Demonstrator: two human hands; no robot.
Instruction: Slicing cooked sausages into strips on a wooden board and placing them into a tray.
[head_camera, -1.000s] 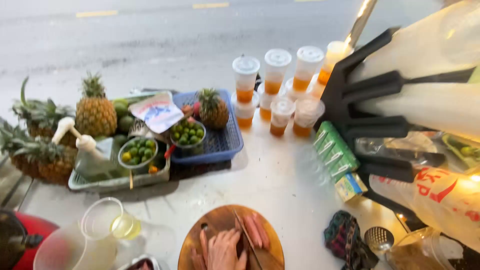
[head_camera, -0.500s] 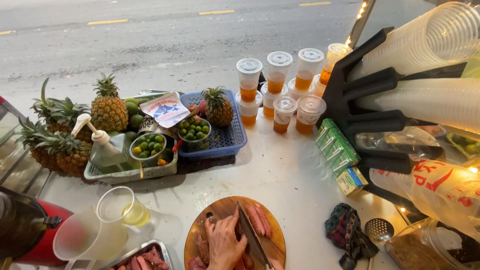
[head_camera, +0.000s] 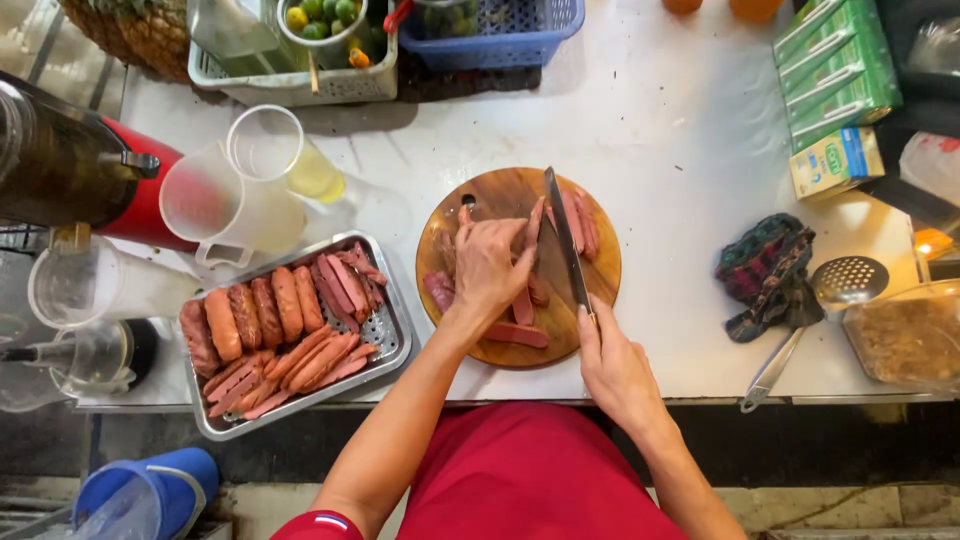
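left hand (head_camera: 488, 268) pressed on sausage (head_camera: 533, 232) at centre of round wooden board (head_camera: 480, 195), fingers curled over it. right hand (head_camera: 612, 365) at board's near edge, closed round knife (head_camera: 563, 235), blade just right of sausage. metal tray (head_camera: 385, 345) of sausages left of board.

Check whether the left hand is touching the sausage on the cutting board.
Touching. The head view shows the left hand pressing fingers down on a sausage on the cutting board, no gap visible, beside the knife held by the right hand.
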